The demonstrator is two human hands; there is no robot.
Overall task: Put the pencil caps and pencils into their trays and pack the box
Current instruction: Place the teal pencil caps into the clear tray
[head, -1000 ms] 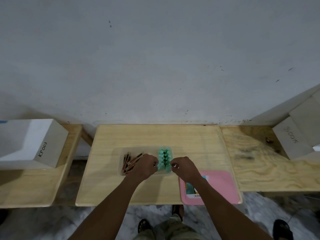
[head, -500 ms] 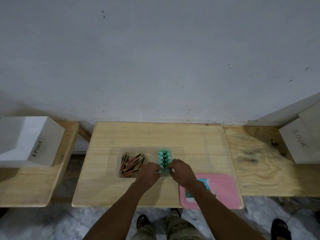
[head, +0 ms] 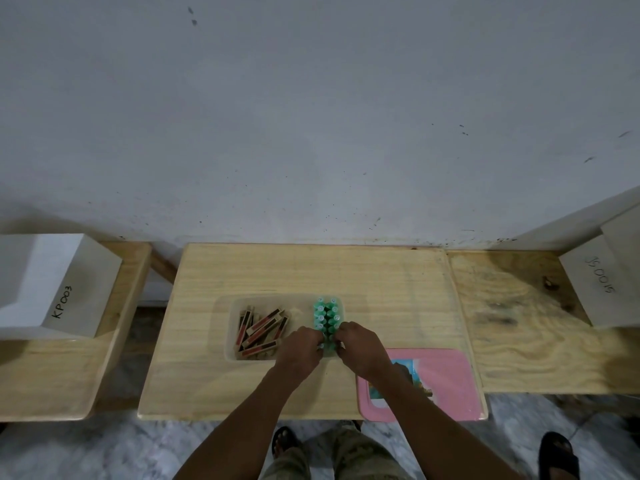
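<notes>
Cap loading: your left hand (head: 300,348) and right hand (head: 361,348) curl at the 6 o'clock end of the pencil caps (head: 327,315); hold indeterminate. Next: pencils (head: 259,330), 9 o'clock.

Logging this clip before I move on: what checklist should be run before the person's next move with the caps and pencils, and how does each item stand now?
1. Hands at the work: ok. The left hand and right hand meet at the near end of the green caps.
2. Caps upright in rows: ok for the far rows; the near end is hidden by the hands.
3. Pencils sorted: not ok. They lie loose and crossed in the clear tub.
4. Pink box within reach: ok, at the table's near right corner, under the right forearm.
5. What the fingers hold: cannot tell.
</notes>
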